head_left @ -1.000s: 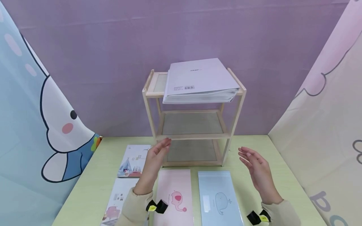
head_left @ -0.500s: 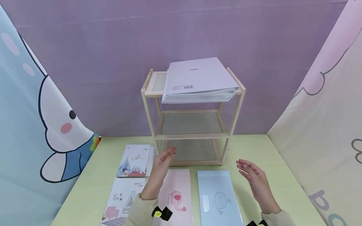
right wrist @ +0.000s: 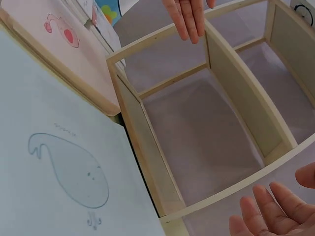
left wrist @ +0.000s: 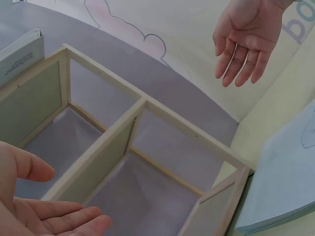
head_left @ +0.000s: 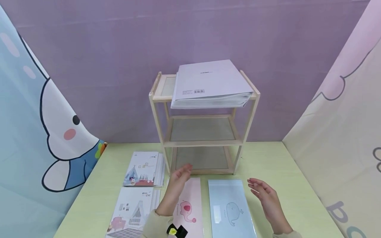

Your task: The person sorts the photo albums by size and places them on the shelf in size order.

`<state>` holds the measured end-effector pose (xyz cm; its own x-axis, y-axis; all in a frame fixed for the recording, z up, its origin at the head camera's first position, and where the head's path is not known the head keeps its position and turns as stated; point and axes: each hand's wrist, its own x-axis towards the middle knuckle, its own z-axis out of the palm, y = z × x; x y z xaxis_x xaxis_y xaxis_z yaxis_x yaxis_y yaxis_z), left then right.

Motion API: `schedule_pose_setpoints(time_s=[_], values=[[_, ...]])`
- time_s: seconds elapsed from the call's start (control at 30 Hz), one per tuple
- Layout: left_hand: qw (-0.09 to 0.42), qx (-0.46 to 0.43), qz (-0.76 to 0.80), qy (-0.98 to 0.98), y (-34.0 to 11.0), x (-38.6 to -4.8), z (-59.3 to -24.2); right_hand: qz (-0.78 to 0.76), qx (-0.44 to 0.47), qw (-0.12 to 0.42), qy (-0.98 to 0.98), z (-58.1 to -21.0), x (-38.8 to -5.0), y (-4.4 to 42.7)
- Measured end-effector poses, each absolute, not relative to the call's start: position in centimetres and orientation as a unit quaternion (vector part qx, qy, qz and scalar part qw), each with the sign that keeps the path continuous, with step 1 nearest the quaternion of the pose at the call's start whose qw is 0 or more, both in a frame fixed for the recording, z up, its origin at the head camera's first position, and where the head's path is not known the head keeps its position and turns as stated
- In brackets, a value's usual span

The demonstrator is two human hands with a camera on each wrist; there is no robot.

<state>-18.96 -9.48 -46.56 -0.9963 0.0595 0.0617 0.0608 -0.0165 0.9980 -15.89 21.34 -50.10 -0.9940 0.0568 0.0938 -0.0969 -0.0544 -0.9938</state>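
My left hand (head_left: 175,189) hovers over the pink elephant-print book (head_left: 190,208), covering part of its left side. Its fingers are relaxed and hold nothing. My right hand (head_left: 268,201), also empty with loose fingers, is just right of the blue whale-print book (head_left: 229,208). Both books lie side by side on the table in front of a three-tier wooden shelf (head_left: 205,144). In the left wrist view, the fingers (left wrist: 74,216) of my left hand extend before the shelf. The right wrist view shows my right fingers (right wrist: 268,209) spread apart from it.
A stack of large white books or folders (head_left: 211,81) lies on the shelf's top tier, jutting over the front edge. At left on the pale green table (head_left: 265,152) are two stacks of illustrated booklets (head_left: 140,168). Printed cloths (head_left: 68,145) hang at both sides, with a purple backdrop behind.
My left hand has moved right and toward the front of the table, uncovering the booklets. My right hand has come slightly forward and down. The books and shelf have stayed put.
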Motion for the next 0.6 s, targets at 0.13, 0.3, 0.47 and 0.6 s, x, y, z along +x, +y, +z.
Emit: schedule_pose_setpoints(time_s=[0.13,0.3,0.47,0.6], values=[[-0.013,-0.036,-0.715,-0.698,-8.8,-18.9,-47.5,0.717,-0.013,0.050,-0.695,-50.7,-15.8,21.3],[-0.016,-0.015,-0.709,-0.705,-8.0,-18.7,-48.7,0.703,-0.043,0.030,-0.709,-51.5,-15.8,21.2],[-0.022,0.014,-0.716,-0.698,-6.9,-18.6,-49.8,0.686,-0.057,0.023,-0.725,-52.4,-15.5,21.3],[-0.020,0.025,-0.708,-0.706,-5.9,-18.4,-50.8,0.664,-0.074,0.015,-0.744,-53.2,-15.1,21.7]])
